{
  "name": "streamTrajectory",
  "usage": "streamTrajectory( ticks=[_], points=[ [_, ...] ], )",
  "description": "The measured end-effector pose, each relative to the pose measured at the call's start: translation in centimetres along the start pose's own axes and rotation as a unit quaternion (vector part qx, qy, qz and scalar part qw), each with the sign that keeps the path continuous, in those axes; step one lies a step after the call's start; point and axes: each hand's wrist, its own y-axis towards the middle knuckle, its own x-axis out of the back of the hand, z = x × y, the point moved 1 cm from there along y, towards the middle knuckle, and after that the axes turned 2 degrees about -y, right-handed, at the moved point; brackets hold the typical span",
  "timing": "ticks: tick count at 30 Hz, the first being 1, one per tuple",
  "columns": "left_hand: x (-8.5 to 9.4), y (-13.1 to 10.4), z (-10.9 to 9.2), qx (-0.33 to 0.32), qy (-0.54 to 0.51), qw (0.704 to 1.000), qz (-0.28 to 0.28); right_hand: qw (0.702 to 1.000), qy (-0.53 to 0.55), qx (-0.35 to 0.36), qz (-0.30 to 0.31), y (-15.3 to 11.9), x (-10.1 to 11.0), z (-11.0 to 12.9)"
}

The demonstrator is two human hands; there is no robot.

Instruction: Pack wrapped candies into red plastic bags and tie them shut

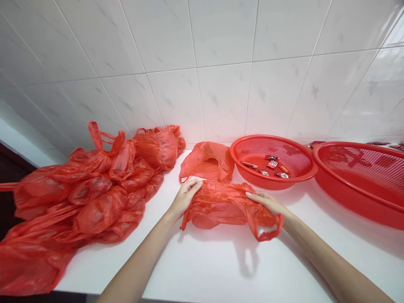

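Between my two hands a thin red plastic bag is stretched above the white tabletop, its handle loops hanging toward me. My left hand pinches its left side, thumb on top. On the right side, my right hand grips the bag the same way, with its fingers partly hidden behind the plastic. Just beyond lies another red plastic bag, its mouth partly open. A round red plastic basket with mesh sides stands behind my right hand, holding several small wrapped sweets.
Many filled red bags are heaped along the left of the white table. A larger red basket stands at the right, close against the smaller one. Dark wrapped items show behind it. A tiled wall bounds the back.
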Motion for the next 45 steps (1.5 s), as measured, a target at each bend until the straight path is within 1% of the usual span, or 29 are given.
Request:
streamTrajectory(
  ticks=[2,3,5,6,7,8,9,10,11,12,13,14,15,16,17,20,21,23,26,29,31,33,35,37,39,40,42,43,45],
  points=[
    [0.3,0.2,0.1,0.049,-0.041,0.998,-0.007,0.999,-0.043,0.003,-0.007,0.1,0.3,0.1],
    [0.4,0.2,0.1,0.069,-0.048,0.996,-0.012,0.996,-0.085,0.014,-0.028,0.2,0.5,0.0],
    [0.5,0.4,0.4,0.096,-0.036,0.994,-0.026,0.969,-0.212,0.072,-0.104,0.3,1.0,-0.1],
    [0.5,0.4,0.6,0.105,-0.024,0.994,-0.031,0.940,-0.277,0.121,-0.156,0.1,1.1,0.0],
    [0.5,0.5,0.8,0.112,-0.011,0.993,-0.032,0.902,-0.334,0.183,-0.206,-0.1,1.1,0.2],
    [0.4,0.5,1.0,0.116,0.000,0.993,-0.029,0.857,-0.376,0.253,-0.243,-0.5,0.9,0.5],
    [0.2,0.5,1.3,0.117,0.007,0.993,-0.024,0.813,-0.406,0.327,-0.259,-1.0,0.5,0.8],
    [0.0,0.5,1.5,0.117,0.010,0.993,-0.018,0.771,-0.427,0.401,-0.248,-1.6,-0.2,1.1],
    [-0.2,0.5,1.8,0.116,0.012,0.993,-0.013,0.734,-0.445,0.466,-0.214,-2.2,-1.0,1.3],
    [-0.5,0.5,2.1,0.114,0.011,0.993,-0.010,0.702,-0.465,0.515,-0.159,-2.6,-1.9,1.4],
    [-0.7,0.5,2.3,0.113,0.009,0.994,-0.008,0.673,-0.492,0.542,-0.103,-3.0,-2.9,1.2],
    [-0.9,0.4,2.4,0.112,0.007,0.994,-0.005,0.651,-0.523,0.546,-0.068,-3.1,-3.7,1.0],
    [-1.1,0.4,2.5,0.111,0.005,0.994,-0.001,0.639,-0.554,0.530,-0.058,-3.1,-4.3,0.6],
    [-1.2,0.3,2.5,0.109,0.006,0.994,0.006,0.638,-0.586,0.496,-0.065,-2.8,-4.7,0.1],
    [-1.3,0.2,2.3,0.105,0.007,0.994,0.018,0.647,-0.613,0.445,-0.085,-2.4,-4.8,-0.4],
    [-1.6,-0.3,1.5,0.100,0.009,0.991,0.085,0.704,-0.638,0.262,-0.167,-0.7,-3.7,-1.7],
    [-1.7,-0.5,1.1,0.098,0.009,0.988,0.115,0.728,-0.620,0.224,-0.186,-0.3,-3.2,-1.9],
    [-2.1,-1.0,0.4,0.080,0.013,0.980,0.180,0.781,-0.551,0.219,-0.198,0.2,-2.4,-2.0],
    [-2.5,-1.8,-0.3,0.042,0.036,0.965,0.258,0.845,-0.403,0.301,-0.182,0.4,-2.2,-1.6],
    [-2.5,-2.2,-0.4,0.037,0.072,0.951,0.300,0.886,-0.281,0.317,-0.190,0.4,-2.5,-1.3],
    [-2.1,-2.2,-0.4,0.055,0.091,0.951,0.289,0.898,-0.247,0.300,-0.205,0.2,-2.5,-1.1],
    [-1.5,-1.9,-0.4,0.076,0.107,0.964,0.230,0.896,-0.282,0.266,-0.217,-0.2,-2.6,-0.5],
    [-0.6,-1.4,-0.5,0.081,0.148,0.977,0.133,0.871,-0.400,0.178,-0.223,-0.8,-2.6,0.1],
    [0.4,-0.9,-0.6,0.071,0.229,0.970,0.030,0.811,-0.545,0.065,-0.205,-1.4,-2.8,0.7],
    [1.3,-0.5,-0.6,0.051,0.342,0.937,-0.058,0.749,-0.640,-0.007,-0.169,-1.9,-3.1,1.1],
    [1.7,-0.4,-0.7,0.038,0.396,0.913,-0.091,0.730,-0.666,-0.021,-0.154,-2.1,-3.3,1.2],
    [2.0,-0.4,-0.8,0.013,0.463,0.879,-0.112,0.712,-0.689,-0.030,-0.137,-2.2,-3.5,1.3],
    [1.8,-0.6,-0.9,-0.008,0.470,0.877,-0.103,0.708,-0.692,-0.033,-0.136,-2.2,-3.5,1.3],
    [1.1,-1.1,-1.2,-0.083,0.445,0.890,-0.065,0.707,-0.692,-0.035,-0.141,-2.1,-3.3,1.3]
  ],
)
